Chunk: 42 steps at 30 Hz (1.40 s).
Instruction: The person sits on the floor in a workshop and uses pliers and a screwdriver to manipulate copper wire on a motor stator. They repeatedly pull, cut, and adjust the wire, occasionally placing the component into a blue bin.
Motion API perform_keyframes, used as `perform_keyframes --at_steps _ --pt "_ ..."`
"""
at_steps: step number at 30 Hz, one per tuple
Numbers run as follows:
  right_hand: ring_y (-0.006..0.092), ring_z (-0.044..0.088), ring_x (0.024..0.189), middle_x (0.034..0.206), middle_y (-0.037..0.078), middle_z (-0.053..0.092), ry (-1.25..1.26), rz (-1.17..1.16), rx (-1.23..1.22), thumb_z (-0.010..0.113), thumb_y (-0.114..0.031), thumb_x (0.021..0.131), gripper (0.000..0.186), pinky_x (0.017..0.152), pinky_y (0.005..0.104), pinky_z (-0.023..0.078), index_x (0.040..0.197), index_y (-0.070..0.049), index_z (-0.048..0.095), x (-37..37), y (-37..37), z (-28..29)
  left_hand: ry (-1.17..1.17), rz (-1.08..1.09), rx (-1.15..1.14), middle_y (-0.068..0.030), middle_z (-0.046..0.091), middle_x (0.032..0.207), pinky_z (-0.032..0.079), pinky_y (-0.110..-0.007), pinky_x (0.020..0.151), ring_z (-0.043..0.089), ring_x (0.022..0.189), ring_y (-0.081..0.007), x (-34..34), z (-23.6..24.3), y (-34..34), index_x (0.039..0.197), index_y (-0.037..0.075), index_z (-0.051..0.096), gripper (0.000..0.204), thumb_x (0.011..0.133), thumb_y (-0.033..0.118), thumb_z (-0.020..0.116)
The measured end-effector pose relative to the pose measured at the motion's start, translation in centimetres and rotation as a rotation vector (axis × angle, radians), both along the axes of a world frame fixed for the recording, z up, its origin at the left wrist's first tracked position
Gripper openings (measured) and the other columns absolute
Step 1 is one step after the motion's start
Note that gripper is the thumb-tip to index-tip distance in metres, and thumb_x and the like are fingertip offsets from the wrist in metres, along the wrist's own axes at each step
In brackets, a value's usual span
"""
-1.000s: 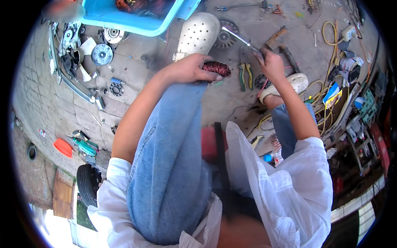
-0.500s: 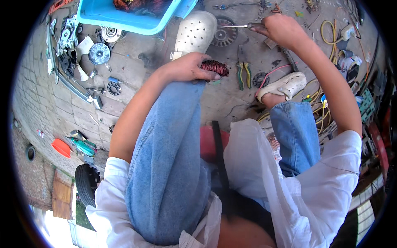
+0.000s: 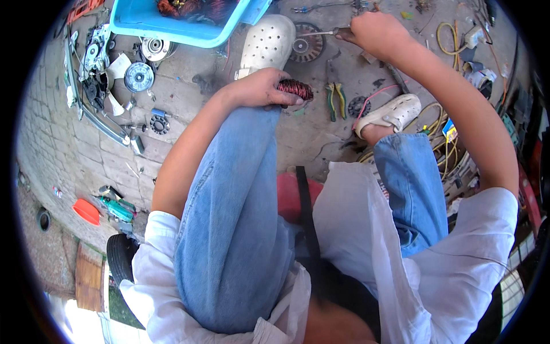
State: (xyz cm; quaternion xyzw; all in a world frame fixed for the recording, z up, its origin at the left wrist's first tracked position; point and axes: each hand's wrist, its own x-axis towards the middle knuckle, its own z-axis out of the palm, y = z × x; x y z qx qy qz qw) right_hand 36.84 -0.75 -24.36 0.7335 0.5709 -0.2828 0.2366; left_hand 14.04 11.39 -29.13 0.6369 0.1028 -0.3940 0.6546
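My left hand (image 3: pixel 259 89) rests over my left knee, its fingers wrapped round a bundle of dark reddish copper wire (image 3: pixel 297 89). Farther forward on the right, my right hand (image 3: pixel 375 35) is closed on the dark handle of a screwdriver (image 3: pixel 317 34). Its thin metal shaft points left, the tip above a round slotted disc (image 3: pixel 306 50) on the ground. Between the two hands, and apart from both, lie pliers with green and yellow handles (image 3: pixel 336 102). The fingers' inner side on the screwdriver is partly hidden.
A blue basin (image 3: pixel 172 33) with copper windings inside stands at the far left. Metal motor parts and a pulley (image 3: pixel 138 76) lie left of it. Yellow cable (image 3: pixel 444 43) and scrap spread on the right. My white clogs (image 3: pixel 268 43) stand among the parts.
My right hand and the screwdriver have shifted slightly left and away from me. My left hand stays on the copper wire bundle, nearly still.
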Motion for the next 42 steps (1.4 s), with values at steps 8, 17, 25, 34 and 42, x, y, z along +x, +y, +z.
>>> perform_keyframes --at_steps 8,17,25,34,42 --pt "0.039 0.061 0.072 0.072 0.019 0.063 0.119 -0.198 0.111 0.046 -0.052 0.09 0.053 0.065 0.047 0.049 0.079 -0.004 0.064 1.9 -6.1 -3.2 -0.092 0.044 -0.029 -0.0127 0.063 0.079 0.047 -0.032 0.073 0.057 0.073 -0.0175 -0.6 -0.8 -0.2 0.099 -0.002 0.06 0.044 0.077 0.033 0.073" --pt "0.0407 0.06 0.078 0.08 0.02 0.064 0.382 -0.625 0.15 0.051 -0.041 0.091 0.037 0.067 0.0489 0.048 0.094 -0.005 0.061 -1.5 -9.1 -1.4 -0.445 0.088 0.161 -0.0202 0.062 0.089 0.047 -0.04 0.076 0.061 0.084 -0.0344 -1.0 -1.2 -0.5 0.098 0.001 0.059 0.045 0.07 0.032 0.075" --pt "0.0383 0.061 0.077 0.079 0.02 0.064 0.148 -0.457 0.166 0.051 -0.038 0.092 0.034 0.065 0.0471 0.048 0.102 -0.006 0.058 -1.9 -8.5 -0.1 -0.456 0.175 0.261 -0.0247 0.042 0.134 0.033 -0.039 0.105 0.041 0.125 -0.0364 0.1 -1.5 -0.8 0.119 -0.002 0.055 0.06 0.07 0.027 0.075" --pt "0.0046 0.04 0.053 0.065 -0.002 0.049 0.816 -1.236 -0.052 0.047 -0.03 0.098 0.032 0.046 0.0234 0.032 0.114 -0.004 0.057 -3.5 -7.7 1.8 -0.561 0.15 0.322 -0.0247 0.035 0.141 0.03 -0.038 0.108 0.035 0.131 -0.0382 -0.1 -2.2 -1.2 0.116 0.0 0.057 0.057 0.067 0.024 0.076" --pt "0.0081 0.046 0.054 0.068 0.0 0.055 0.615 -1.429 0.202 0.05 -0.03 0.096 0.033 0.049 0.0247 0.038 0.112 -0.003 0.061 -3.3 -7.8 0.6 -0.525 0.117 0.29 -0.0241 0.032 0.143 0.034 -0.037 0.105 0.036 0.13 -0.038 -0.2 -2.5 -1.2 0.11 -0.001 0.058 0.052 0.067 0.023 0.076"
